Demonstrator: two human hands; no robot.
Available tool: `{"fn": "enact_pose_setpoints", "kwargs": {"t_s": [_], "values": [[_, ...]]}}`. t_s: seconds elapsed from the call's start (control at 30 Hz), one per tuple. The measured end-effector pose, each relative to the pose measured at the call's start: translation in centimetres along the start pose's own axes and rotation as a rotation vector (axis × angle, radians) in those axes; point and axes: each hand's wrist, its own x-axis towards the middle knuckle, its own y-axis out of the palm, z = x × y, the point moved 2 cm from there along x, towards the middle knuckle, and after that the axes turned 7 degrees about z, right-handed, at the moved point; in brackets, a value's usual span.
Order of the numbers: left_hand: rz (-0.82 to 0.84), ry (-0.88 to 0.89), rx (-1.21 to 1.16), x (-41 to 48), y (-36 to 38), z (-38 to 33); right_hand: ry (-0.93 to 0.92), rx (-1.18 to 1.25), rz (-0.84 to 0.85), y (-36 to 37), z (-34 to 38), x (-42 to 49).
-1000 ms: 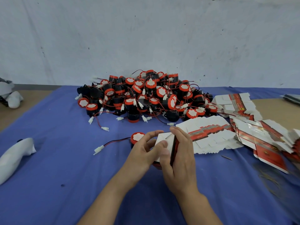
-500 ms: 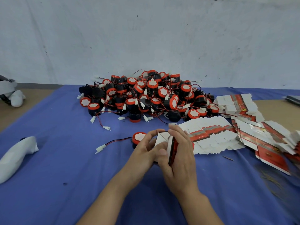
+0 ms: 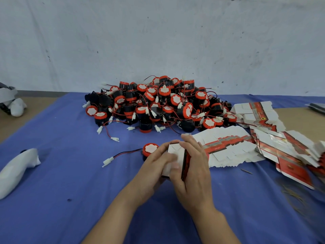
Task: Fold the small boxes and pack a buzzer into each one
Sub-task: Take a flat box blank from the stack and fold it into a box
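- head view, centre: left hand [image 3: 154, 167] and right hand [image 3: 196, 166] grip a half-folded small box [image 3: 173, 150] between curled fingers, apparently to press its flaps closed.
- buzzer [image 3: 149, 149] lies just left of the box, likely staged for packing.
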Motion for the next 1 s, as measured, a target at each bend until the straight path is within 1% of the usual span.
{"fn": "enact_pose_setpoints", "kwargs": {"t_s": [0.13,0.3,0.37,0.43,0.53,0.6,0.67,0.77,0.83,0.9,0.93,1.0], "values": [[-0.034,-0.035,-0.127,0.1,0.0,-0.5,0.054,0.047,-0.028,-0.1,-0.5,-0.1],[-0.047,-0.120,-0.106,-0.2,0.0,-0.5,0.101,0.079,-0.035,0.0,-0.8,-0.2],[-0.062,-0.082,-0.084,-0.2,-0.1,-0.6,0.117,0.092,-0.035,0.1,-0.9,-0.2],[-0.094,-0.019,-0.131,-0.3,-0.2,-0.8,0.117,0.067,-0.042,0.0,-0.8,-0.2],[-0.096,0.106,-0.212,-0.6,-0.4,-1.5,0.145,0.024,-0.059,0.1,-1.0,0.0],[-0.083,0.194,-0.208,-0.8,-0.7,-2.2,0.191,0.051,-0.070,0.2,-1.5,0.0],[-0.119,0.268,-0.095,-1.0,-0.7,-2.6,0.268,0.098,-0.039,0.4,-2.0,0.0],[-0.273,0.354,0.309,-1.3,-0.3,-2.3,0.323,0.155,0.009,0.5,-2.3,-0.1],[-0.318,0.420,0.547,-1.4,0.4,-1.9,0.336,0.184,-0.009,0.3,-2.4,-0.3],[-0.317,0.495,0.752,-1.4,0.7,-1.5,0.359,0.223,-0.032,0.2,-2.5,-0.4],[-0.287,0.519,0.839,-1.4,0.8,-1.2,0.377,0.244,-0.031,0.2,-2.6,-0.3],[-0.222,0.513,0.999,-1.5,1.0,-0.6,0.430,0.289,0.023,0.3,-2.7,-0.2]]}}
